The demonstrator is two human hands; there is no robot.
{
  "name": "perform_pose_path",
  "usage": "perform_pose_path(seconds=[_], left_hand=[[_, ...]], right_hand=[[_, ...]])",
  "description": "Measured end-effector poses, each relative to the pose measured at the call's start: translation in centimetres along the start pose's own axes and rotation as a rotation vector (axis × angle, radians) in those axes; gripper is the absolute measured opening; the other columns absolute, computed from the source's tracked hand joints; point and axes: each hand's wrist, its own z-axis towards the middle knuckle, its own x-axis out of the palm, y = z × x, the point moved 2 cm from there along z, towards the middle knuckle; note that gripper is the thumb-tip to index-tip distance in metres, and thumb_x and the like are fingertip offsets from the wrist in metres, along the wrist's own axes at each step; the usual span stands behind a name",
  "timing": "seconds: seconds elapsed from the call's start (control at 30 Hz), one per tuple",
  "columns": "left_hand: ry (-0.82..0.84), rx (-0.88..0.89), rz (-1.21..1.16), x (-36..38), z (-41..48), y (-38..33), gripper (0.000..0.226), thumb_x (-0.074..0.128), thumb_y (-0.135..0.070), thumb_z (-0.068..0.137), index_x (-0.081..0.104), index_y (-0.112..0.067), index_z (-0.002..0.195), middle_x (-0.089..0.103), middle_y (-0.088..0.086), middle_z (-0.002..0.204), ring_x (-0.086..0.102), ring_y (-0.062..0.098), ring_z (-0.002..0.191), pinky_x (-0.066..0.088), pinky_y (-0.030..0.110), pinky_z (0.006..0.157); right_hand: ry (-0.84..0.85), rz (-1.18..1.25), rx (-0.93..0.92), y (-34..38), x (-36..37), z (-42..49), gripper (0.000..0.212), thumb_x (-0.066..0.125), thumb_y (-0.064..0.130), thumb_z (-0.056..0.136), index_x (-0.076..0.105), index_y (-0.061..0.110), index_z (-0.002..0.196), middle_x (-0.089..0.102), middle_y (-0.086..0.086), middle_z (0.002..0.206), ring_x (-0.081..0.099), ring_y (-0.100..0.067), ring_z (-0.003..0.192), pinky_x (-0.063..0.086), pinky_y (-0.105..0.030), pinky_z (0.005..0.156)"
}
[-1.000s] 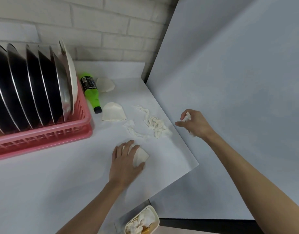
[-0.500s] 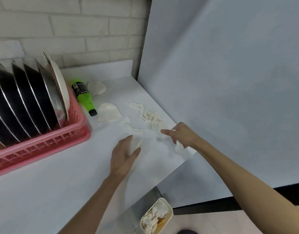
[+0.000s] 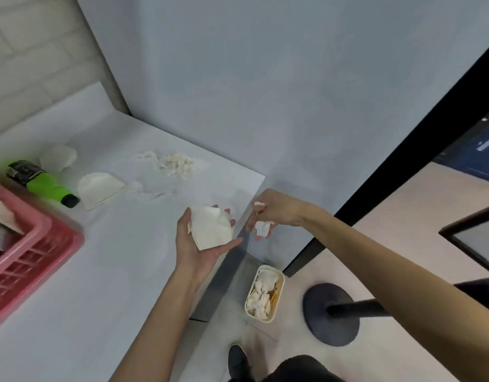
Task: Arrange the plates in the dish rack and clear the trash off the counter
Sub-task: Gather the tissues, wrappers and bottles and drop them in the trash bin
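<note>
Bin (image 3: 282,283): on the floor, nearest the person, filled with white tissue.

Right hand (image 3: 272,213): above the bin, past the tabletop (image 3: 86,271) edge, fingers curled round a crumpled tissue (image 3: 262,228).

Left hand (image 3: 200,246): left of the bin, over the tabletop edge, palm up, thumb and fingers cupping a folded paper piece (image 3: 210,230).

Beyond the bin, on the tabletop: shredded tissue (image 3: 174,164), two more paper pieces (image 3: 100,188), and a green bottle (image 3: 43,184) lying flat.

Dish rack (image 3: 31,252): far left of the bin, blurred and cut off. Its plates cannot be made out.

Change: half a second ago the left hand held the paper against the tabletop; it is now raised. The right hand has moved outward.
</note>
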Motion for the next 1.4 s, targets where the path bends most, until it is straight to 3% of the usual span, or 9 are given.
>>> perform_pose_path(seconds=[0.13,0.23,0.33,0.43,0.7,0.87,1.0,1.13,1.4], left_hand=[[0.022,-0.112,0.174,1.7,0.4,3.8,0.048,0.053,-0.028,0.091,0.051,-0.008,0.134,0.061,0.022,0.13,0.058,0.04,0.117,0.049,0.062,0.094],[-0.094,-0.128,0.554,2.0,1.4,6.6,0.035,0.052,-0.01,0.096,0.052,-0.008,0.13,0.065,0.016,0.119,0.063,0.031,0.107,0.056,0.047,0.085],[-0.083,-0.096,1.016,1.3,2.1,9.6,0.026,0.055,-0.015,0.094,0.061,-0.01,0.118,0.068,0.012,0.117,0.064,0.025,0.103,0.051,0.041,0.09],[-0.065,-0.085,1.333,-0.8,2.4,12.9,0.025,0.056,-0.014,0.096,0.064,-0.009,0.119,0.068,0.009,0.115,0.064,0.02,0.099,0.051,0.026,0.071],[-0.178,-0.118,1.53,-8.8,4.9,20.6,0.025,0.06,-0.008,0.091,0.071,-0.01,0.113,0.069,-0.001,0.098,0.066,0.017,0.087,0.042,0.01,0.056],[-0.214,-0.207,1.536,-15.9,11.8,27.6,0.031,0.05,-0.006,0.091,0.069,-0.01,0.114,0.07,0.006,0.102,0.06,0.018,0.08,0.039,0.011,0.045],[-0.22,-0.21,1.539,-22.8,19.7,35.4,0.031,0.048,-0.01,0.092,0.067,-0.006,0.116,0.068,0.009,0.109,0.064,0.027,0.095,0.058,0.03,0.074],[-0.211,-0.178,1.625,-29.6,27.0,43.6,0.034,0.044,-0.01,0.097,0.061,-0.005,0.127,0.065,0.015,0.122,0.059,0.034,0.113,0.053,0.044,0.098],[-0.126,-0.006,1.88,-37.9,32.4,53.9,0.04,0.052,-0.014,0.101,0.047,-0.008,0.14,0.06,0.01,0.133,0.059,0.029,0.122,0.053,0.041,0.098]], right_hand=[[-0.084,-0.021,0.102,-5.1,-0.1,-3.9,0.034,0.058,0.002,0.094,0.039,0.008,0.066,0.062,-0.02,0.077,0.062,-0.023,0.051,0.046,-0.022,0.042],[-0.16,-0.15,0.21,-9.4,0.1,-5.5,0.027,0.057,0.013,0.097,0.045,0.01,0.073,0.057,-0.013,0.079,0.055,-0.022,0.065,0.041,-0.016,0.042],[-0.233,-0.036,0.307,-14.1,0.9,-6.9,0.028,0.054,0.026,0.1,0.053,0.012,0.076,0.057,-0.006,0.07,0.05,-0.019,0.057,0.038,-0.019,0.043],[-0.248,0.154,0.42,-18.7,2.8,-7.9,0.037,0.038,0.033,0.105,0.052,0.024,0.073,0.056,0.004,0.06,0.049,-0.018,0.052,0.036,-0.023,0.046],[-0.153,0.171,0.599,-32.6,10.1,-5.6,0.027,0.04,-0.009,0.093,0.059,0.006,0.079,0.054,-0.011,0.081,0.052,-0.018,0.05,0.037,-0.023,0.048],[-0.387,0.392,0.664,-41.6,14.2,-1.5,0.031,0.042,-0.004,0.091,0.065,0.005,0.072,0.059,-0.007,0.066,0.054,-0.017,0.055,0.035,-0.015,0.043],[-0.44,0.467,0.614,-48.9,16.6,3.1,0.025,0.045,-0.002,0.089,0.066,0.006,0.079,0.063,-0.008,0.072,0.057,-0.017,0.06,0.039,-0.017,0.049],[-0.458,0.494,0.582,-56.8,19.1,7.0,0.02,0.047,0.004,0.093,0.064,0.013,0.086,0.067,-0.008,0.082,0.065,-0.016,0.07,0.045,-0.029,0.06],[-0.498,0.403,0.385,-64.5,18.5,12.9,0.006,0.066,0.018,0.092,0.071,0.014,0.095,0.074,-0.001,0.079,0.071,-0.015,0.078,0.058,-0.034,0.075]])
